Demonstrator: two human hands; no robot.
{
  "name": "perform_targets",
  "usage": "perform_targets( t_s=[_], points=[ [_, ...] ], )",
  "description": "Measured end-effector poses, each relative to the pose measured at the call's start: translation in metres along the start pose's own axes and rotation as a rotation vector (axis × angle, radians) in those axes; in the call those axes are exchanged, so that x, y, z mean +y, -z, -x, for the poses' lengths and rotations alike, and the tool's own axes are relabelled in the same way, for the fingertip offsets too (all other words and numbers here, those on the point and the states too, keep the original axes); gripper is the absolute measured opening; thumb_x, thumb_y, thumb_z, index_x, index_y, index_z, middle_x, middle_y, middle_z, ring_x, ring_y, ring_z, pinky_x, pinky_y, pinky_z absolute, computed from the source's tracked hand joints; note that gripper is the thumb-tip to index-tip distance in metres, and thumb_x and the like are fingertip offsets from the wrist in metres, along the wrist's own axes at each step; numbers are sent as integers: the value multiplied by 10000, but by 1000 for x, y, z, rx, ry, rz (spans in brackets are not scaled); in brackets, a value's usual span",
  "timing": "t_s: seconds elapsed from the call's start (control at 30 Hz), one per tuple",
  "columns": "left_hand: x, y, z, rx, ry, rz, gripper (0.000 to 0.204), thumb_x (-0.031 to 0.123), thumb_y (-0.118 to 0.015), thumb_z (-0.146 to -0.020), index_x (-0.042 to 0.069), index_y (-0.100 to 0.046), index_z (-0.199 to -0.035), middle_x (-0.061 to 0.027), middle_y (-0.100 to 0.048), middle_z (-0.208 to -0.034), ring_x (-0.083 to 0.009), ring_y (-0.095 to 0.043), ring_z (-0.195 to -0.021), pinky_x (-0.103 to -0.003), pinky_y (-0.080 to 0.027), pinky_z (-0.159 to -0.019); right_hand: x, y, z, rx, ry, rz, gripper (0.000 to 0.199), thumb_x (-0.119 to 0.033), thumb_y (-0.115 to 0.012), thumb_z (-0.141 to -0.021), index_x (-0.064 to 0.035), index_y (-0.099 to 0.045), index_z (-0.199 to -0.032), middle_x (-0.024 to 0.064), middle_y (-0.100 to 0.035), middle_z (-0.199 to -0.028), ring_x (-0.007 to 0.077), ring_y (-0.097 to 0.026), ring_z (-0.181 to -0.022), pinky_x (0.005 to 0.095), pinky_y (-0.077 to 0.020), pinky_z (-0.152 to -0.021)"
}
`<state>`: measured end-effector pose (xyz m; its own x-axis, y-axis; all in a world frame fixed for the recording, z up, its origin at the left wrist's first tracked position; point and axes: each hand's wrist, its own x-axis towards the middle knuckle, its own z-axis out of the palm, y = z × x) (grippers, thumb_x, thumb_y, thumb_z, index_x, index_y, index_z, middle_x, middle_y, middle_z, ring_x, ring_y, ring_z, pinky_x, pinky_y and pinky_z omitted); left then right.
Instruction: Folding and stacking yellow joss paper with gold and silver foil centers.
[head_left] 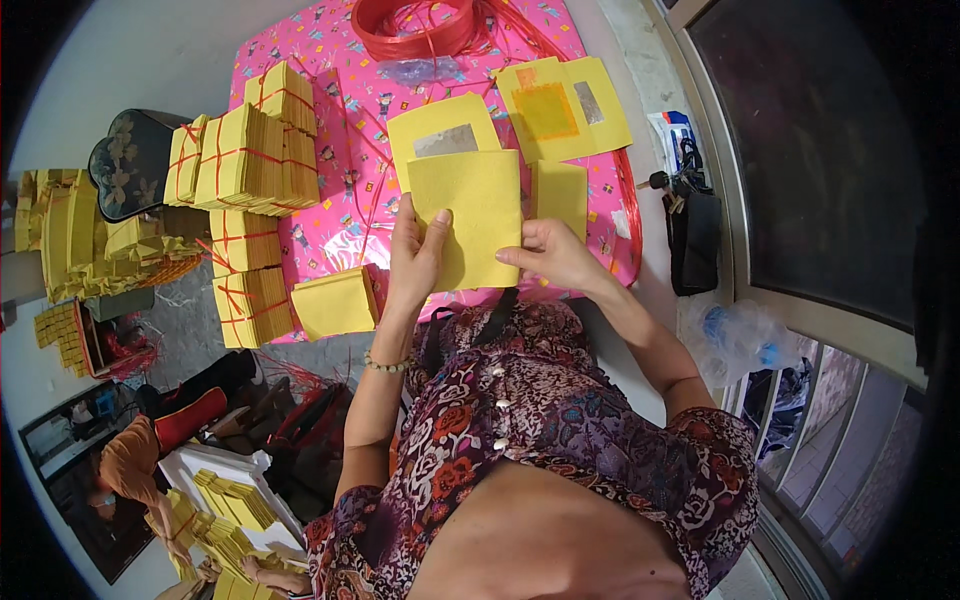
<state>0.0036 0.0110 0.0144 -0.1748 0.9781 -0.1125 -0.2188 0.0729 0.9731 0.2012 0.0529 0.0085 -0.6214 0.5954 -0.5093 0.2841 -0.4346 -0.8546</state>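
Between both hands I hold a folded yellow paper sheet (466,222) above the pink table. My left hand (418,245) grips its left edge, thumb lying on the front. At the lower right edge, my right hand (548,252) pinches the paper between thumb and curled fingers. Just beyond it lies a yellow paper with a silvery patch (446,143), partly covered by the held sheet. Two more yellow papers lie to the right, one bearing an orange printed square (545,110). A plain yellow paper (562,200) rests behind my right hand.
Bundles of yellow paper tied with red string (240,160) stand along the left of the pink patterned table cover (345,185). A loose yellow stack (335,304) sits at the near edge. A red string coil (415,45) lies at the back. Another person (130,460) handles yellow paper at lower left.
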Motion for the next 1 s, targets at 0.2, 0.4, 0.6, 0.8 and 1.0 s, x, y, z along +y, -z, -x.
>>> perform_targets(
  t_s=[0.2, 0.4, 0.6, 0.8, 1.0],
  points=[
    [-9, 3, -2, 76, -118, -68, 296, 107, -500, -959, 24, -424, -1234, -64, -575, -1091, -114, -540, -988, -273, -431, -863, 22, -6, -5, 72, 316, -1, 132, -80, -641, -864, 40, -620, -912, 45, -666, -837, 76, -598, -771, 231, -485, -682],
    [-7, 11, -2, 118, -113, -88, 418, 99, -506, -958, 23, -371, -1346, -87, -544, -1228, -138, -523, -1099, -278, -417, -923, 26, 1, -3, -4, 225, 20, 113, -92, -635, -876, 7, -584, -895, 3, -622, -776, 49, -553, -729, 223, -464, -643],
    [-10, 1, 15, -67, 4, -129, 271, 90, -496, -956, 13, -441, -1210, -66, -574, -1081, -100, -522, -983, -259, -424, -844, 2, 11, -10, 248, 242, -252, 125, -115, -613, -901, -3, -593, -952, 26, -646, -878, 56, -587, -796, 224, -497, -664],
    [-16, -3, 15, -46, 10, -147, 229, 97, -503, -954, 18, -454, -1164, -46, -585, -991, -93, -526, -904, -251, -431, -781, 17, 0, -12, 361, 403, -275, 140, -96, -581, -918, 22, -595, -994, 35, -651, -910, 82, -595, -854, 226, -489, -759],
    [-26, -14, 13, -73, 32, -112, 235, 82, -499, -951, 15, -448, -1171, -60, -589, -1017, -106, -535, -933, -258, -436, -798, 46, -4, 1, 372, 352, -271, 170, -107, -547, -939, 21, -565, -1048, 35, -633, -972, 74, -563, -874, 218, -455, -794]
  ],
)
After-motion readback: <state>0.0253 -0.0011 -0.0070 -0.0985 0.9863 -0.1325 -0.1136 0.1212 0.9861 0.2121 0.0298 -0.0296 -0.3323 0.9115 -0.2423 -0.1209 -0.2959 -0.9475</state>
